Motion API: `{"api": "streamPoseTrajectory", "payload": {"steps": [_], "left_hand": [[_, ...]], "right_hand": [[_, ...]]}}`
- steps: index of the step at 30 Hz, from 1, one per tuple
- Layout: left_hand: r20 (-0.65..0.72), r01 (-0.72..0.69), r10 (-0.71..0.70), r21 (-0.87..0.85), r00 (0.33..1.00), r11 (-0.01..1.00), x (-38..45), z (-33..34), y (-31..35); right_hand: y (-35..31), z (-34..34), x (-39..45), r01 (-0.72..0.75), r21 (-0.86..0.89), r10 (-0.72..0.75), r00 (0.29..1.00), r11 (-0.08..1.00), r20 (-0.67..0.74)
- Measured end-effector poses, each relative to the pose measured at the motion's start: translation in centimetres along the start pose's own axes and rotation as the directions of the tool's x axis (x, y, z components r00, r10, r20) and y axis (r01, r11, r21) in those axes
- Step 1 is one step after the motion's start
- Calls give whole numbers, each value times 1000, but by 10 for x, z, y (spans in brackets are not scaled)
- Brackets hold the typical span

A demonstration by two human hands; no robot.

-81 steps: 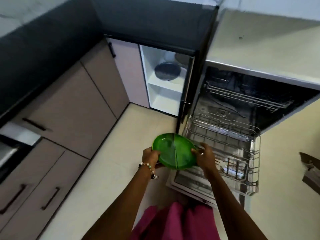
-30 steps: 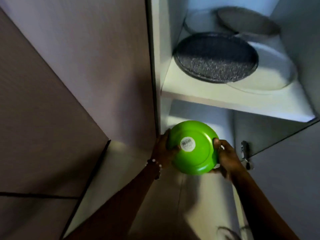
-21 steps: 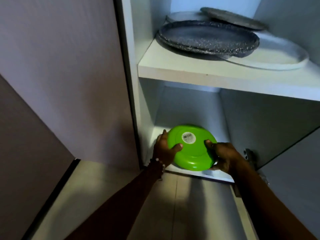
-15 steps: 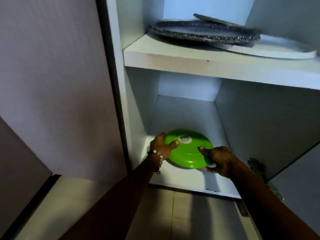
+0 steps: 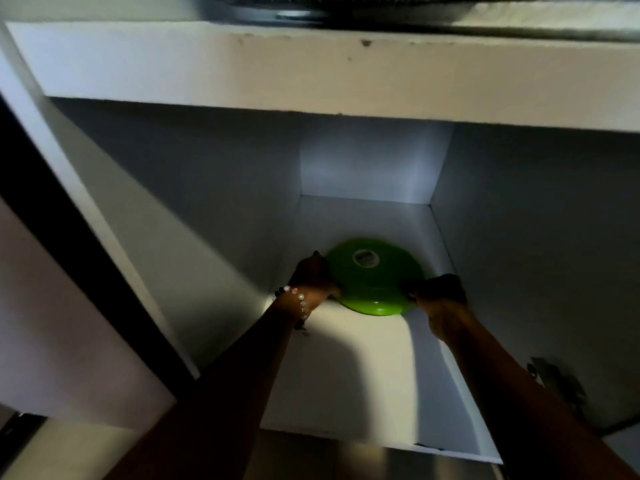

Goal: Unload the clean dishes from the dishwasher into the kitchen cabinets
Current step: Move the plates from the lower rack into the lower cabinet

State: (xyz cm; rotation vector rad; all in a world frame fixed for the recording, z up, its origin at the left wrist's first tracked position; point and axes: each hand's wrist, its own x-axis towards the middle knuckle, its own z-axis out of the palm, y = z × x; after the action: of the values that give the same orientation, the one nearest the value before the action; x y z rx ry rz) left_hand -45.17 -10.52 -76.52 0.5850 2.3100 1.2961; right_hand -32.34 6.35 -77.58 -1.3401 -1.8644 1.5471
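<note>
Your left hand (image 5: 313, 277) grips the left rim of the green bowl (image 5: 375, 277), fingers curled onto its edge; your right hand (image 5: 438, 289) clamps the right rim the same way. Both hold it, upside down, base up w/ a round white sticker (image 5: 366, 258) at the centre. A bead bracelet (image 5: 294, 299) sits on your left wrist.

The bowl is inside the cabinet's lower compartment, about mid-depth, its near rim at or on the bottom shelf (image 5: 346, 386); can't tell if the far rim is fully down. It lies apart from the back wall and both side walls.

Bottom shelf is flat, white, matte, w/ a bright patch near the front and your arms' shadow across it. Side walls and back panel are the same plain white board, dim grey in shade. Above, the thick front edge of the upper shelf (image 5: 311, 71) runs across the view, w/ a few dark chips along its top edge. On it, a dark speckled plate (image 5: 277, 8) shows only as a blurred rim. At right, a metal hinge (image 5: 550, 379) on the side wall. At left, the dark cabinet edge and a pale, smooth door panel (image 5: 52, 323).
</note>
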Motion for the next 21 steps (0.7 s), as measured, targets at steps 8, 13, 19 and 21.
{"api": "streamPoseTrajectory", "payload": {"steps": [8, 13, 19, 21], "left_hand": [[-114, -132, 147, 132, 983, 982, 13, 15, -14], [-197, -200, 223, 126, 955, 972, 23, 22, -12], [-184, -175, 172, -1, 968, 985, 25, 21, -17], [-149, -158, 153, -23, 977, 987, 26, 19, -22]], "right_hand": [[-12, 12, 12, 221, -530, -309, 947, 819, -82], [-18, 14, 14, 256, -616, -350, 936, 745, -34], [-18, 12, 15, 335, -583, -342, 934, 741, 102], [-16, 11, 12, 329, -570, -324, 939, 753, 114]]}}
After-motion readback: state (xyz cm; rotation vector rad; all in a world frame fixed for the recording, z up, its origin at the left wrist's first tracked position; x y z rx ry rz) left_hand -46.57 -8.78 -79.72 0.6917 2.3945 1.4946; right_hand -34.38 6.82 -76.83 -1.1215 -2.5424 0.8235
